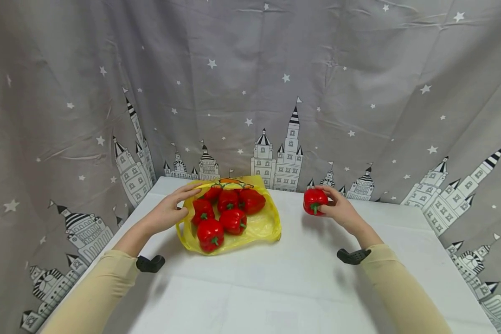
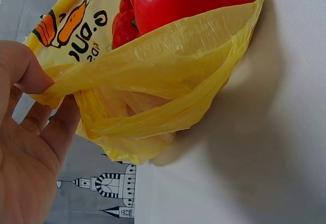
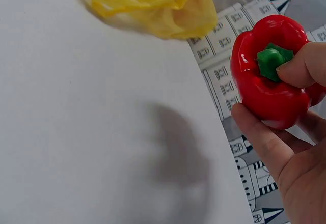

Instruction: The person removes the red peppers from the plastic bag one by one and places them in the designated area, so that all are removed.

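A glossy red bell pepper (image 1: 314, 200) with a green stem is gripped in my right hand (image 1: 340, 211), above the table to the right of a yellow plastic bag. In the right wrist view the thumb presses beside the pepper's stem (image 3: 274, 60) and the fingers curl beneath. My left hand (image 1: 167, 211) pinches the left rim of the yellow bag (image 2: 153, 66) between thumb and fingers. Several more red peppers (image 1: 233, 221) lie inside the bag, whose mouth faces up and spreads wide. Cartoon carrot print and lettering (image 2: 71, 23) show on its inner side.
A white-covered table (image 1: 250, 287) extends beneath the bag and both arms. Behind it and at both sides hangs a grey curtain (image 1: 234, 83) printed with castles and stars. Black straps (image 1: 150, 264) sit at both wrists, over pale yellow sleeves.
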A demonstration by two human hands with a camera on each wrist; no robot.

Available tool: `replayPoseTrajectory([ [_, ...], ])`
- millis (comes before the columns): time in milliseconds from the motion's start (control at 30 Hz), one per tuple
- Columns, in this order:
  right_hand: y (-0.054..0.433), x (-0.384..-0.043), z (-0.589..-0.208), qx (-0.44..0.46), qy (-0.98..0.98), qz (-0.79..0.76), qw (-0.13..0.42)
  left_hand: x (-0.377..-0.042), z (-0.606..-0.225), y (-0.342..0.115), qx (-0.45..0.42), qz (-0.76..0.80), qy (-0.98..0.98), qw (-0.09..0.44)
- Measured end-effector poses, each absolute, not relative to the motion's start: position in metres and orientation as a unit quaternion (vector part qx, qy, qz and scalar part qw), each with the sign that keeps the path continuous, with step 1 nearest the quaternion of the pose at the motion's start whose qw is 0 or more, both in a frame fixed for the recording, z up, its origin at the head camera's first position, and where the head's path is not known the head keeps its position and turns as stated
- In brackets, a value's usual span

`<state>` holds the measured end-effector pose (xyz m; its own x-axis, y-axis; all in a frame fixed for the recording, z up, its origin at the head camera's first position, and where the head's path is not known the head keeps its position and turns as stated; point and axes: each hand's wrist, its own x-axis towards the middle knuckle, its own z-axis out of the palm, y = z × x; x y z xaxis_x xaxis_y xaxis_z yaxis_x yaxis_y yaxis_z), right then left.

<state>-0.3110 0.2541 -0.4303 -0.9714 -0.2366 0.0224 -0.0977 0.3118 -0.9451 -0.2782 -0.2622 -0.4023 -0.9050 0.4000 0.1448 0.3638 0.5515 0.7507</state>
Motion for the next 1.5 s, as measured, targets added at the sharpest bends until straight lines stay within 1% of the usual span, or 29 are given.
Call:
replayPoseTrajectory([
  [333,0.262,-0.322,-0.44,-0.076,0.8,-0.591,0.068,-0.278,-0.402,-0.262,0.208,0.417,0.885,0.023],
  [633,0.265,-0.334,-0.458,-0.066,0.817,-0.568,0.067,-0.28,-0.405,-0.263,0.208,0.414,0.886,0.022],
  [867,0.263,-0.334,-0.466,-0.063,0.827,-0.555,0.064,-0.28,-0.407,-0.265,0.198,0.411,0.89,0.024],
  [1267,0.259,-0.341,-0.473,-0.038,0.825,-0.558,0.077,-0.277,-0.405,-0.265,0.194,0.407,0.892,0.019],
  [1500,0.257,-0.34,-0.474,-0.051,0.832,-0.548,0.076,-0.278,-0.405,-0.264,0.199,0.408,0.891,0.021],
])
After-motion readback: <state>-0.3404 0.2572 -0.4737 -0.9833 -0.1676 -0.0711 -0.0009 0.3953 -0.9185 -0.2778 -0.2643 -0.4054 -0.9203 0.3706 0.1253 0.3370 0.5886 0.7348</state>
